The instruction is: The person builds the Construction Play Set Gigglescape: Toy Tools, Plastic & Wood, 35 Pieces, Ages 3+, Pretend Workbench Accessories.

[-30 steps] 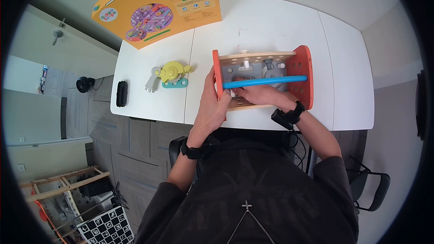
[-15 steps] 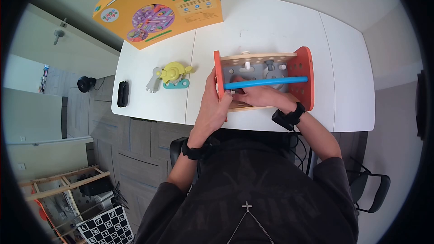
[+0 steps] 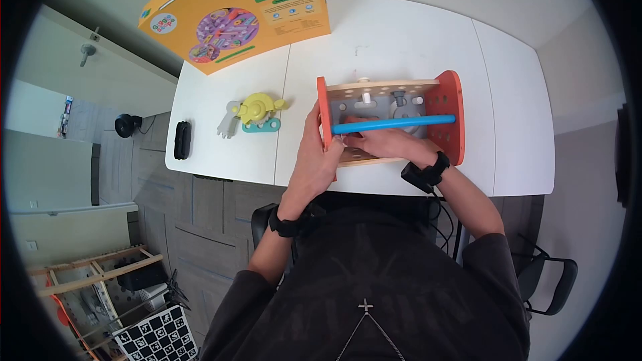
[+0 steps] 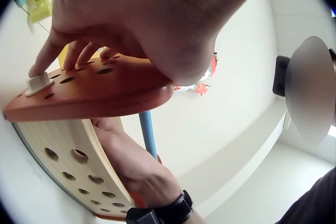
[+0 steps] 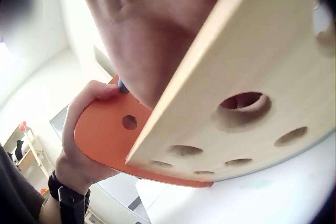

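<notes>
Toolbox (image 3: pixel 445 139), right of center on counter (image 3: pixel 511 107), gray bolt (image 3: pixel 398 98) and white bolt (image 3: pixel 366 97) showing inside | left hand (image 3: pixel 311 164) grips red end panel (image 4: pixel 86 97) | right hand (image 3: pixel 389 141) inside, fingers hidden, hold unclear

Toolbox (image 3: pixel 394 121) from overhead and close-up

Toolbox ends (image 3: pixel 450 95) — orange-red; rod (image 3: pixel 394 123) — blue; carton (image 3: pixel 237 13) yellow
</notes>
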A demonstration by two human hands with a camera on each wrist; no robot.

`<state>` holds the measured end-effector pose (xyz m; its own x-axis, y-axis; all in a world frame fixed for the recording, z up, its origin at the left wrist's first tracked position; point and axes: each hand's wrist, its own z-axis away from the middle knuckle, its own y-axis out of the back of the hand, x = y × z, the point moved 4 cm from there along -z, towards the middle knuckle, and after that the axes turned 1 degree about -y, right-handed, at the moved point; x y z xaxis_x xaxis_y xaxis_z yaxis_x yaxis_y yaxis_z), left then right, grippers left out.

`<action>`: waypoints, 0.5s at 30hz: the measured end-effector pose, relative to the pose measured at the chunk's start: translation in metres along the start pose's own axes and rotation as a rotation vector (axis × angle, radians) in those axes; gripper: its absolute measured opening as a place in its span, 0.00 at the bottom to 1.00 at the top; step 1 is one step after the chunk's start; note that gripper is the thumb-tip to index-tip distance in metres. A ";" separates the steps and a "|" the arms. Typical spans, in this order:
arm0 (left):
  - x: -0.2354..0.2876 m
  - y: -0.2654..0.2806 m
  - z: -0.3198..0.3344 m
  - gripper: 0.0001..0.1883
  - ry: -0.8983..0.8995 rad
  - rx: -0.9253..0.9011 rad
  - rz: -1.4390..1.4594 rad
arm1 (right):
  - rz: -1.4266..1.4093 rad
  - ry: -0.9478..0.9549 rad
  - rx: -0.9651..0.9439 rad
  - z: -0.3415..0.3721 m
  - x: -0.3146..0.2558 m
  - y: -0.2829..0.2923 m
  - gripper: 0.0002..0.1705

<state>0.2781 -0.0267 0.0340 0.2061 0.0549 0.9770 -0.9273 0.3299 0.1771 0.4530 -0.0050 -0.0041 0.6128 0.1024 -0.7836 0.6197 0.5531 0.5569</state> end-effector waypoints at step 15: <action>-0.007 0.001 -0.002 0.34 -0.138 0.056 -0.129 | -0.017 -0.059 0.017 -0.001 0.006 -0.006 0.20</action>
<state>0.2766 -0.0250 0.0271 0.2836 -0.1153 0.9520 -0.9126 0.2726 0.3048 0.4524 -0.0073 -0.0123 0.6296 0.0443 -0.7756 0.6382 0.5397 0.5489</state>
